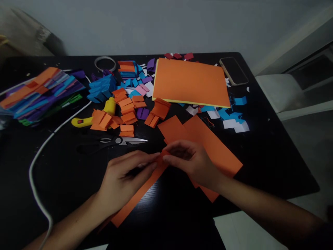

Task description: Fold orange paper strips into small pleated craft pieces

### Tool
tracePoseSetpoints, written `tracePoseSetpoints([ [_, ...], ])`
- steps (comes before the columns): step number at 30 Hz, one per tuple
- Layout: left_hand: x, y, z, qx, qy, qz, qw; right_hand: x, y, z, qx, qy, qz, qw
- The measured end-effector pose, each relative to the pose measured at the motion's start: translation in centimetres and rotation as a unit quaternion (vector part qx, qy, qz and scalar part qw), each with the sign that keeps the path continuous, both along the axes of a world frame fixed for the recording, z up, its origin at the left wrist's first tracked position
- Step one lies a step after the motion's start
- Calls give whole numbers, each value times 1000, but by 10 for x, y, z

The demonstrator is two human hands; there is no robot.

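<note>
My left hand and my right hand meet at the middle of the table, both pinching one end of an orange paper strip. The strip runs down to the left, passing under my left hand. Beneath my right hand and forearm lie larger orange paper pieces, overlapping at an angle. Black-handled scissors rest just beyond my left hand, blades pointing right. Several small folded orange papers are heaped past the scissors. My fingers partly hide the pinched end.
A yellow glue gun sits partly under folded pieces, and a white cable curves down the left side. Behind are a stack of orange sheets, a phone, a tape roll, blue folded papers and a multicoloured paper pile.
</note>
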State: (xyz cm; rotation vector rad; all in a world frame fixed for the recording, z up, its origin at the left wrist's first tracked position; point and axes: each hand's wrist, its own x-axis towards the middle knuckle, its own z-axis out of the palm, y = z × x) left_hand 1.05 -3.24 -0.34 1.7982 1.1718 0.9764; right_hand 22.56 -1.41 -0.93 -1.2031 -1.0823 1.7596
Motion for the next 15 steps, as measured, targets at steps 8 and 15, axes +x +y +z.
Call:
tracePoseSetpoints([
  [8, 0, 0, 0, 3, 2, 10, 1000, 0, -1, -4, 41, -8, -6, 999],
  [15, 0, 1, 1, -18, -25, -15, 999, -1, -3, -2, 45, -5, -11, 999],
])
